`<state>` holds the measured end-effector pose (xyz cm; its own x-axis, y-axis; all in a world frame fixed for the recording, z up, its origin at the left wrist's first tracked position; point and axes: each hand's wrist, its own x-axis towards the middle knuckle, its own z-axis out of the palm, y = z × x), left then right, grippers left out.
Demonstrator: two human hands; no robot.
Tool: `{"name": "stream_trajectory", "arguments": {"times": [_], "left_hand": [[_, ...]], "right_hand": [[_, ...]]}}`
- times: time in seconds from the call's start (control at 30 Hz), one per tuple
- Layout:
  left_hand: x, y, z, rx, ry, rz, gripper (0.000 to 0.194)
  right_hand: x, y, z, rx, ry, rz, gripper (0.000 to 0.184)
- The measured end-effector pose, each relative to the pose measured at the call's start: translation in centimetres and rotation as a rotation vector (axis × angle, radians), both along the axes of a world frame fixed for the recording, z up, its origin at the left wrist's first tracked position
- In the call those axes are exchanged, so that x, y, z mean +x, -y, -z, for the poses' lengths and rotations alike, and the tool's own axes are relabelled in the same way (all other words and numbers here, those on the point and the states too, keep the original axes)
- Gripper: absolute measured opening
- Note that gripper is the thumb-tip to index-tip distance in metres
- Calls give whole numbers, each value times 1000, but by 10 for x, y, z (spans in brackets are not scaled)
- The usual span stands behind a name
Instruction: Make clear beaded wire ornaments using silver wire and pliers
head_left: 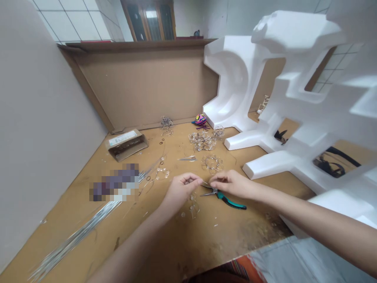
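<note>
My left hand [184,190] is closed in a pinch, with a short thin wire [205,182] showing at its fingertips. Close by on the right, my right hand [231,184] has its fingers curled together; what they hold, if anything, is too small to make out. Pliers with teal and black handles [231,202] lie on the table under my right hand, their jaws pointing left. Just below my left hand is a loose wire piece with clear beads [193,206]. Beyond my hands rests a looped wire ring [212,163].
Long straight wires [85,226] lie in a bundle at left. Behind them stands a small open cardboard box [128,143]. Tangled wire shapes [202,140] and a colourful bundle [200,119] sit farther back. White foam packaging [235,78] borders the right side, a cardboard wall [144,86] the back.
</note>
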<state>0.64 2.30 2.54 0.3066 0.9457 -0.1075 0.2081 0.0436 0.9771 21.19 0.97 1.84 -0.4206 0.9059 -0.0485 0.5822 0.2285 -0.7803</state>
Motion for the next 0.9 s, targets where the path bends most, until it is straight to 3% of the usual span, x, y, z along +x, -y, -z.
{"name": "stream_trajectory", "arguments": {"times": [0.07, 0.1, 0.17, 0.23, 0.43, 0.57, 0.77, 0.83, 0.9], "left_hand": [[-1, -2, 0, -36, 6, -7, 32], [-2, -3, 1, -60, 9, -5, 33], [-3, -3, 0, -101, 19, 5, 34], [-5, -3, -1, -130, 42, 25, 35], [-7, -1, -9, -239, 147, 68, 36], [-10, 0, -10, -249, 185, 96, 36], [-17, -3, -8, -279, 223, 147, 31], [-20, -4, -9, -299, 226, 171, 30], [-21, -3, -13, -319, 215, 205, 29]], "right_hand": [[14, 6, 8, 296, 361, -1, 50], [20, 9, 13, 364, 494, -33, 62], [27, 16, 25, 406, 648, -97, 76], [27, 20, 35, 460, 714, -109, 73], [13, 19, 38, 531, 744, -139, 61], [16, 14, 34, 512, 615, -35, 47], [34, 11, 12, 149, 366, 120, 15], [42, 14, -3, 260, 385, 100, 13], [50, 18, -22, 538, 484, 16, 20]]}}
